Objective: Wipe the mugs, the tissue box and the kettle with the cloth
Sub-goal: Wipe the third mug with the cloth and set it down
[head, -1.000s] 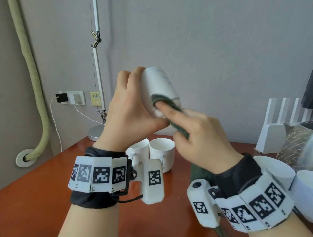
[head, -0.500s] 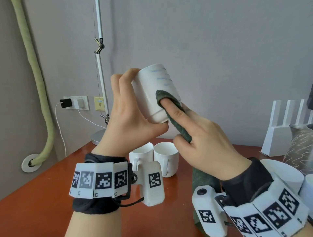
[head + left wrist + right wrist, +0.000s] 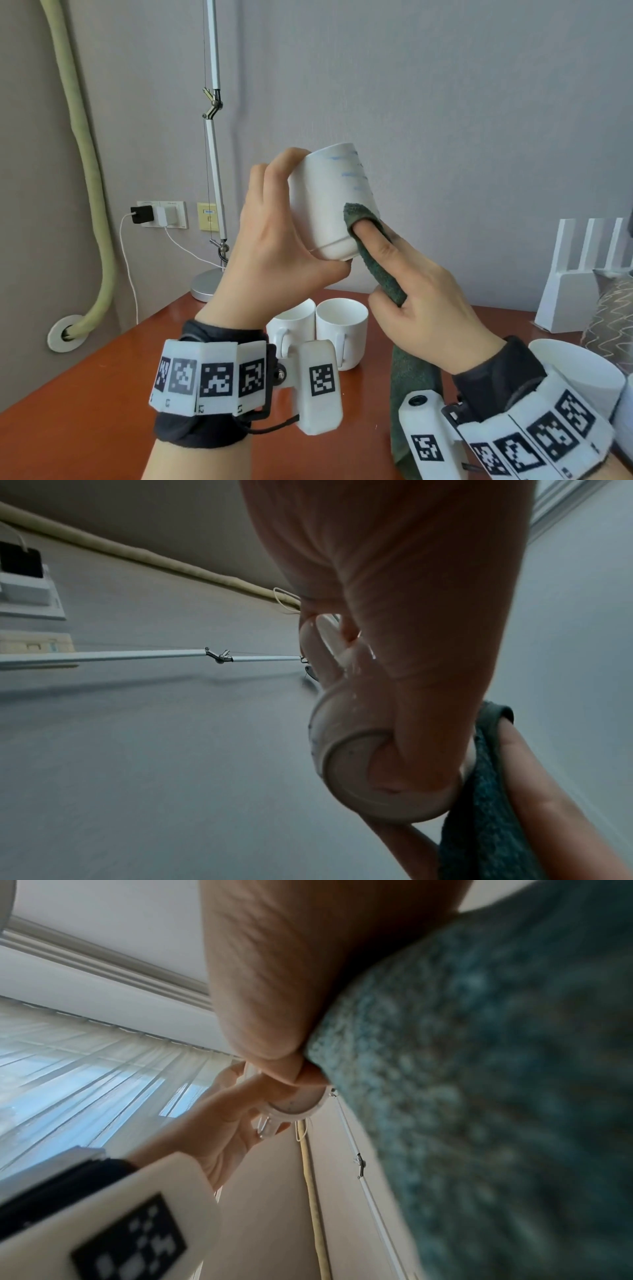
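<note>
Left hand point(image 3: 274, 240) grips your raised mug point(image 3: 329, 202) | right hand point(image 3: 421, 291) pinches cloth point(image 3: 373, 253) against it | risk: hard rubbing could twist mug loose onto mugs below point(image 3: 322, 329)

L hand point(image 3: 394, 593) grips white mug point(image 3: 346, 767), thumb across its base, base facing cam. Dark green cloth point(image 3: 486, 791) pressed to mug's right side by a finger point(image 3: 548, 791) of R hand. Left of mug: lamp arm point(image 3: 137, 655) and wall sockets point(image 3: 27, 588).
</note>
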A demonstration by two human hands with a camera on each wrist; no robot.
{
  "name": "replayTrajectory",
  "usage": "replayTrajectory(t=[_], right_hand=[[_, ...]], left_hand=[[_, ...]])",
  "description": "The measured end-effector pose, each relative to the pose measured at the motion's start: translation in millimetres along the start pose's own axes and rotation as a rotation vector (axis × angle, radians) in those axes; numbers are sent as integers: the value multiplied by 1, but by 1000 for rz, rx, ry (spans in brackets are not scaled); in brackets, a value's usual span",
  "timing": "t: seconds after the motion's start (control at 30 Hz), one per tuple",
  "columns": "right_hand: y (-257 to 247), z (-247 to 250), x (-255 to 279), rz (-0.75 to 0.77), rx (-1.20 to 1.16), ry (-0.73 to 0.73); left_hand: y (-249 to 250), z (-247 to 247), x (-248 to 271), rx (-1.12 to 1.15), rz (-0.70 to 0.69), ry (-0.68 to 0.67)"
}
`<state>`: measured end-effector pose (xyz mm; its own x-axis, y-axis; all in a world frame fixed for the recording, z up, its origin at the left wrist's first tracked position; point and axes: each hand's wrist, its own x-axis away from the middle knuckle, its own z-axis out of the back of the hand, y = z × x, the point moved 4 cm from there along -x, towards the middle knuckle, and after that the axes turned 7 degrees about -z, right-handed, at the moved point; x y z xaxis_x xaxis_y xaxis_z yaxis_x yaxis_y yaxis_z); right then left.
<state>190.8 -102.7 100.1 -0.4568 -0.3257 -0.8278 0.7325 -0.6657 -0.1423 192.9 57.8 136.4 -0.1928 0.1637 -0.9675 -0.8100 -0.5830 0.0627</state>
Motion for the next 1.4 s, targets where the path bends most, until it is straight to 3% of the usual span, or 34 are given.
replayTrajectory(t=[0.13, 0.37, 0.67, 0.83, 1.0, 1.1, 1.23, 1.4], right_hand=[[11, 14, -3, -126, 132, 35], [-18, 40, -7, -125, 262, 144], [-20, 24, -7, -248, 386, 28], [-5, 33, -6, -415, 337, -98], [-18, 19, -6, -334, 290, -56], [-11, 20, -8, -384, 375, -118], [-2, 26, -5, -431, 292, -90], [-13, 13, -5, -327, 253, -24]], left_hand=[[1, 0, 1, -51, 8, 14], [11, -7, -6, -209, -96, -93], [22, -26, -4, -318, -161, -232], [19, -25, -4, -362, -154, -262], [19, -30, -2, -360, -132, -267], [15, -31, -1, -358, -103, -288], [13, -29, -2, -360, -111, -250], [14, -29, -2, -344, -122, -227]])
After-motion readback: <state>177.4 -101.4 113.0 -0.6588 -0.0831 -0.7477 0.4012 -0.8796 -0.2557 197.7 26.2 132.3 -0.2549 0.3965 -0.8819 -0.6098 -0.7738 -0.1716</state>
